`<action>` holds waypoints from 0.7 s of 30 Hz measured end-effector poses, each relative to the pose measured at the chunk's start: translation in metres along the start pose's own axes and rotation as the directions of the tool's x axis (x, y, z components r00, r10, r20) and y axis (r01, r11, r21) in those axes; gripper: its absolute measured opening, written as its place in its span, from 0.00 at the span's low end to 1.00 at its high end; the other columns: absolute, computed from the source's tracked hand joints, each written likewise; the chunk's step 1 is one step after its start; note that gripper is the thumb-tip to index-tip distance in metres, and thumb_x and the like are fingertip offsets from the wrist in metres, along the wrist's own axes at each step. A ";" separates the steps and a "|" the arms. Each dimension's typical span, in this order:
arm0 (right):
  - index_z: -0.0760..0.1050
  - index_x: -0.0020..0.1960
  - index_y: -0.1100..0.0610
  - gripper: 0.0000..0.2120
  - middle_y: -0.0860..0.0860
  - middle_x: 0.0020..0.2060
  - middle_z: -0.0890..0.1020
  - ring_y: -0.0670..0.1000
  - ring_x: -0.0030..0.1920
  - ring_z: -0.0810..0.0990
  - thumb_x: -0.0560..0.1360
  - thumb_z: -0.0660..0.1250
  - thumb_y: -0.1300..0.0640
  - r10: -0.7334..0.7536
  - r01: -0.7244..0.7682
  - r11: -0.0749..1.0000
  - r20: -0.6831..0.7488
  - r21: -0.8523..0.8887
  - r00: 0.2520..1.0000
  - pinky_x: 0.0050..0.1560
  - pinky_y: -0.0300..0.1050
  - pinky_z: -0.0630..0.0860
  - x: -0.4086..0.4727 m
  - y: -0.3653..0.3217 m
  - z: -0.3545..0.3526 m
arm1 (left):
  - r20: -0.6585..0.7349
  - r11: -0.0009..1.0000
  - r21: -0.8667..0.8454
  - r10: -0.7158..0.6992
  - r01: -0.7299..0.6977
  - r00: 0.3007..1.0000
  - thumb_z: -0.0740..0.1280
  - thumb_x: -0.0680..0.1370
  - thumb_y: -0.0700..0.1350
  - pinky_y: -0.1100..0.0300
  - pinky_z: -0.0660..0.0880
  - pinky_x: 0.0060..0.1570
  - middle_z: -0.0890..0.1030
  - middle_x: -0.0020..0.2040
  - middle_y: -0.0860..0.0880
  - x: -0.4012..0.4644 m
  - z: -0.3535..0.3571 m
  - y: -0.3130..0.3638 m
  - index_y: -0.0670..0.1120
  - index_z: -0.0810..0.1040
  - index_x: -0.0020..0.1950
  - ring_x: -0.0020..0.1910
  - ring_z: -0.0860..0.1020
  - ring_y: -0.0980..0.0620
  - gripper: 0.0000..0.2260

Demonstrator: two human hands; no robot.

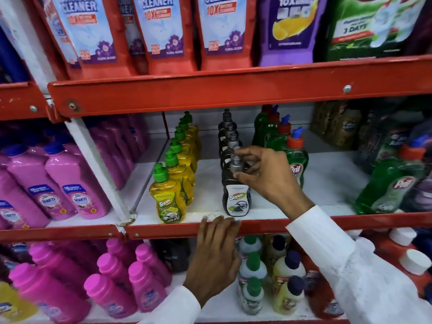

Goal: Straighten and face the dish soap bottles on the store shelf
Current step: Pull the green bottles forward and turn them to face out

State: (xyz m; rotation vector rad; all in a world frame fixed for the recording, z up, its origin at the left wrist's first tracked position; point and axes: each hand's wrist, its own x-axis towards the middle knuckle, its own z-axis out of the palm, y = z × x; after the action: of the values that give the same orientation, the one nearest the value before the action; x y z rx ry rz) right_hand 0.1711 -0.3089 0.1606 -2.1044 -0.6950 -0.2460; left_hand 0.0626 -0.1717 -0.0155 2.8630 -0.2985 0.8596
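We had the front black bottle [235, 195] at the shelf edge [327, 222], its "Super" label facing us; our right hand [268, 174] pinched its grey cap [236, 163] with the fingertips. Behind it the black row [228, 136] stood in a straight file, and the yellow row [180, 164] beside it looked faced too. The green bottles [286, 146] on the right seemed less even, so we judged some work was left there. The bottles were glossy, waisted plastic. Our left hand [216, 253] lay flat and open on the painted red metal edge.
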 end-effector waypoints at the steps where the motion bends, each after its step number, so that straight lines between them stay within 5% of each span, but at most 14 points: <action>1: 0.80 0.64 0.51 0.25 0.46 0.50 0.85 0.44 0.39 0.85 0.68 0.79 0.58 0.004 -0.004 1.000 -0.014 -0.002 1.000 0.45 0.38 0.84 -0.005 0.001 -0.003 | 0.003 0.998 -0.019 0.052 -0.052 0.999 0.67 0.74 0.49 0.37 0.67 0.72 0.76 0.69 0.44 0.005 0.004 0.008 0.46 0.67 0.75 0.70 0.73 0.43 0.29; 4: 0.81 0.60 0.48 0.18 0.43 0.51 0.85 0.42 0.42 0.83 0.71 0.76 0.53 -0.054 0.044 0.998 -0.206 -0.052 0.977 0.45 0.39 0.83 -0.027 0.018 -0.016 | 0.033 0.989 -0.071 0.135 -0.132 0.990 0.68 0.74 0.48 0.42 0.66 0.74 0.74 0.72 0.43 0.021 0.016 0.026 0.45 0.63 0.78 0.73 0.71 0.43 0.33; 7: 0.83 0.54 0.53 0.10 0.47 0.49 0.85 0.45 0.43 0.82 0.73 0.73 0.57 -0.055 0.046 0.998 -0.566 -0.031 0.822 0.47 0.43 0.82 -0.057 0.049 -0.036 | 0.063 0.992 -0.050 0.117 -0.114 0.991 0.68 0.74 0.50 0.43 0.64 0.75 0.74 0.72 0.45 0.031 0.026 0.035 0.46 0.63 0.78 0.71 0.72 0.44 0.33; 10: 0.74 0.66 0.59 0.24 0.56 0.62 0.77 0.52 0.59 0.77 0.71 0.73 0.61 0.080 -0.079 0.996 -0.833 0.044 0.548 0.61 0.47 0.76 -0.079 0.089 -0.050 | 0.046 0.996 -0.044 0.082 -0.080 0.996 0.70 0.72 0.49 0.44 0.61 0.73 0.75 0.68 0.44 0.033 0.033 0.038 0.46 0.66 0.76 0.67 0.72 0.44 0.33; 12: 0.63 0.74 0.61 0.37 0.61 0.71 0.68 0.58 0.71 0.68 0.70 0.74 0.58 0.210 -0.210 0.969 -0.871 0.127 0.444 0.73 0.52 0.66 -0.085 0.117 -0.056 | 0.022 0.997 -0.036 0.069 -0.068 0.997 0.71 0.71 0.49 0.43 0.60 0.73 0.76 0.67 0.44 0.032 0.038 0.040 0.45 0.67 0.76 0.66 0.72 0.43 0.34; 16: 0.49 0.80 0.61 0.51 0.62 0.79 0.57 0.62 0.79 0.54 0.69 0.75 0.45 0.380 -0.463 0.875 -0.792 0.141 0.479 0.79 0.58 0.50 -0.083 0.164 -0.073 | -0.002 0.999 -0.038 0.034 -0.034 0.999 0.74 0.69 0.48 0.42 0.59 0.74 0.75 0.67 0.43 0.030 0.044 0.042 0.45 0.66 0.76 0.67 0.70 0.43 0.36; 21: 0.62 0.74 0.57 0.45 0.59 0.69 0.74 0.62 0.69 0.73 0.64 0.76 0.41 0.439 -0.461 0.870 -0.696 0.173 0.568 0.71 0.59 0.71 -0.079 0.195 -0.094 | 0.005 0.999 -0.042 0.003 -0.002 1.000 0.72 0.70 0.48 0.39 0.62 0.74 0.75 0.68 0.43 0.029 0.046 0.046 0.45 0.66 0.76 0.68 0.72 0.42 0.35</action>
State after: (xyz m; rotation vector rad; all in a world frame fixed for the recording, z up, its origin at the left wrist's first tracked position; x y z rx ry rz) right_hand 0.2232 -0.5032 0.0488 -1.8980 0.3377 -0.7446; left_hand 0.1004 -0.2291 -0.0343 2.8275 -0.3170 0.8361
